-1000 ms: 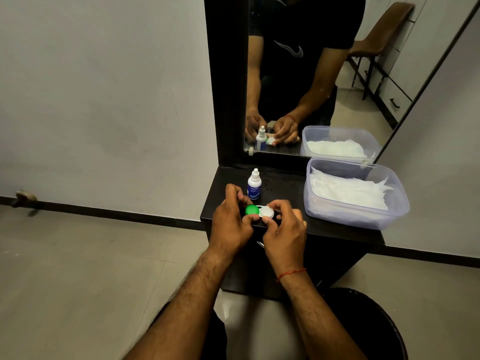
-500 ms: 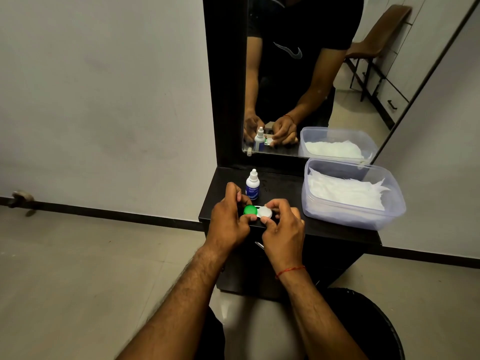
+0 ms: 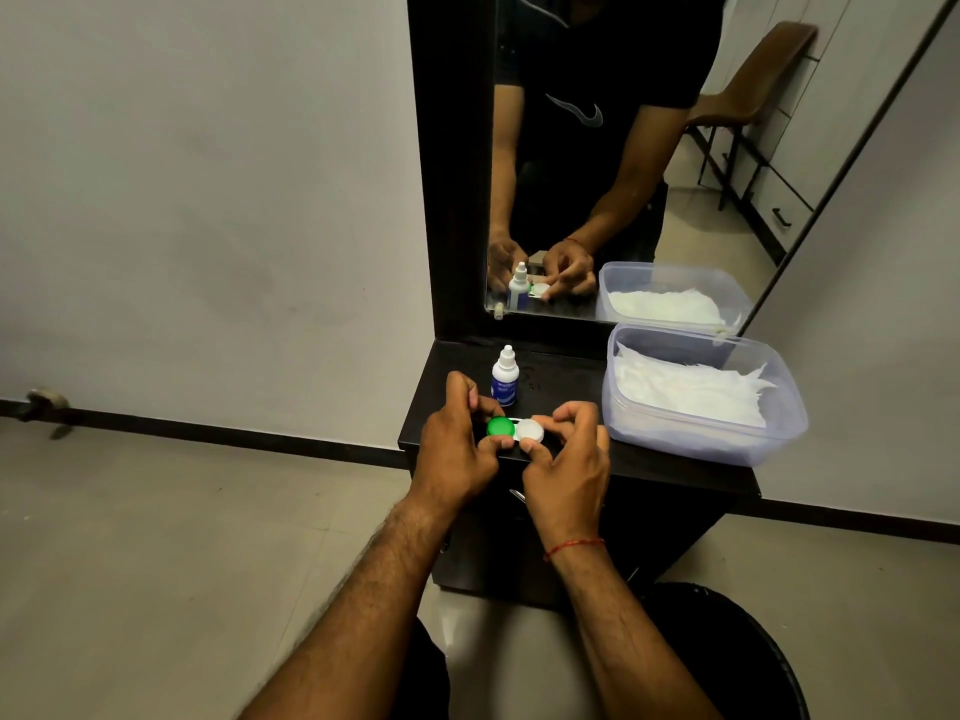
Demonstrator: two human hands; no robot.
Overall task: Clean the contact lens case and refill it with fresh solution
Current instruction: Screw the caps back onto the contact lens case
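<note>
Bottle [image 3: 504,379] label too small to read, case [image 3: 515,431] base hidden by fingers [image 3: 530,445]

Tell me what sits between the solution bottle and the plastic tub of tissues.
Nothing: the head view shows only bare dark shelf top between the solution bottle and the plastic tub.

Wall [image 3: 197,189]: plain grey-white in front of me, with a dark skirting [image 3: 218,431] along its foot.
Floor [image 3: 156,553]: pale tiles.
Cabinet [image 3: 649,517]: dark, low, against the wall.
Mirror [image 3: 727,163]: tall and dark-framed above my cabinet, reflecting a brown chair [image 3: 753,80] and drawers [image 3: 779,205].
Light: dim, even.
</note>
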